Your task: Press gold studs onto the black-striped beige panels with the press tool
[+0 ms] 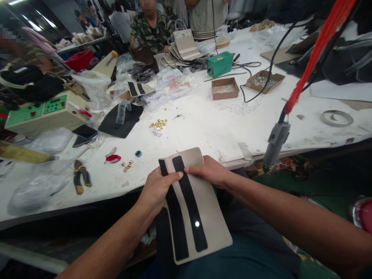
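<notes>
A beige panel with two black strips (213, 209) rests over my lap at the table's front edge. My left hand (159, 184) grips its left side, the thumb pressed on a black strip near the top. From the right, my right hand (207, 170) holds the upper edge, its thumb meeting the left one on the same strip. Anything small under the thumbs is hidden. Lower on that strip sits a bright round metal piece (197, 224). Small gold-coloured fittings (127, 166) lie on the table beyond my left hand, beside a blue-rimmed round piece (138, 154).
An electric screwdriver (276, 143) hangs by a red coiled cord at the right. Pliers (81, 177) lie at the left. More gold fittings (158, 124), cardboard boxes (225, 89) and a green power box (220, 64) stand farther back. A person in camouflage (151, 31) is across the table.
</notes>
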`<state>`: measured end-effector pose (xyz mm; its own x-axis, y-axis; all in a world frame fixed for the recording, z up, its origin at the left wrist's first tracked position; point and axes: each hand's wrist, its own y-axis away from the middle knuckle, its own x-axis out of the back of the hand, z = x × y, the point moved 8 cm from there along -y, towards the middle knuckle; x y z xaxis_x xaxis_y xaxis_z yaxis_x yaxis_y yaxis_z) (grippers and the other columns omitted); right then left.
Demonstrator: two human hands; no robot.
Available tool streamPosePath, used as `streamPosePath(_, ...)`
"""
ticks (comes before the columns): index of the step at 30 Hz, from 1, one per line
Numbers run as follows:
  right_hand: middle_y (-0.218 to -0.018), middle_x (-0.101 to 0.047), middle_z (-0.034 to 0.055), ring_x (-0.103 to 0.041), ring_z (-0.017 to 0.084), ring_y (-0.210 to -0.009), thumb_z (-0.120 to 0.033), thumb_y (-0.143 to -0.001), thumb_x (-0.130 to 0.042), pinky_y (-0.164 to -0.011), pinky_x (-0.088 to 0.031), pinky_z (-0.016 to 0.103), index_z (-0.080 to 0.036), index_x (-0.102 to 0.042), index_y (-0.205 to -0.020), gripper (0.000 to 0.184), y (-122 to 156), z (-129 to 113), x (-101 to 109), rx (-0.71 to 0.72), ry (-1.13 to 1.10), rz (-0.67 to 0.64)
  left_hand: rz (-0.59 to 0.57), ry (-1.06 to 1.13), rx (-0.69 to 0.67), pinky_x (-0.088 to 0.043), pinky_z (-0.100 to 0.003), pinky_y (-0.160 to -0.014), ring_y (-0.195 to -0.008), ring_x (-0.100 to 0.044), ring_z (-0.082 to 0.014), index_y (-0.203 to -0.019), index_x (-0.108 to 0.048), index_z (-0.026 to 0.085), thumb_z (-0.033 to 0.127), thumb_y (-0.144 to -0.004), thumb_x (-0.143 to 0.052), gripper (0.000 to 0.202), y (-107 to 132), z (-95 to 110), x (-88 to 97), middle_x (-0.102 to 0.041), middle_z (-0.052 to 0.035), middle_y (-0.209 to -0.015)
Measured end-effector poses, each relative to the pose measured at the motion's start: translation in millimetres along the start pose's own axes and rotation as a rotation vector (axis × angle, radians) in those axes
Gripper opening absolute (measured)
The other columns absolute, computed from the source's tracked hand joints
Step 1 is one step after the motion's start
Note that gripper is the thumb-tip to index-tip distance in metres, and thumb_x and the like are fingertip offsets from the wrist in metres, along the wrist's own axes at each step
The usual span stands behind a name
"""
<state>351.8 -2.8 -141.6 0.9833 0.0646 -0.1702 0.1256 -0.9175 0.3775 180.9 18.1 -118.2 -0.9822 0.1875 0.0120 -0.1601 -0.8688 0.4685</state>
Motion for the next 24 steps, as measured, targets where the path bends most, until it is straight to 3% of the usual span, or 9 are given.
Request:
streamPosePath(5,-0.099,-0.08,0.0136,-0.073,0.026,-0.082,-0.038,-0.076,-0.082,-0.068,-0.057,0.033,-0.014,-0.079,-0.099,0.033,-4.6,4.9,8.0,-0.018,-0.012,0.045,-0.042,-0.013,-0.024,-0.063,-0.038,-0.084,-0.091,-0.079,-0.028,-0.108,-0.077,0.015,0.024,-0.066,-0.089,0.044,-14.3,-4.4,-7.8,-0.083,-0.0118,-0.106)
streamPosePath(16,-0.099,-0.081,0.014,-0.074,0.027,-0.084,-0.035,-0.075,-0.078,-0.065,-0.055,0.03,-0.012,-0.078,-0.097,0.031,-28.0,6.7,31.0,-0.053,0.238,0.182,-0.034,-0.047,-0.007,-0.061,-0.039,-0.083,-0.086,-0.077,-0.0283,-0.096,-0.079,0.015,0.023,-0.058,-0.086,0.039,-50.6,-11.6,-16.6,-0.083,-0.0105,-0.097)
streamPosePath(24,-0.095,-0.08,0.0135,-0.074,0.026,-0.082,-0.032,-0.078,-0.072,-0.061,-0.052,0.029,-0.013,-0.078,-0.091,0.023,-40.8,-10.9,40.8,-0.105,0.536,0.171,-0.042,-0.082,0.036,-0.061,-0.039,-0.076,-0.079,-0.077,-0.0277,-0.091,-0.079,0.016,0.022,-0.057,-0.082,0.034,-72.3,-18.4,-26.2,-0.083,-0.0104,-0.093)
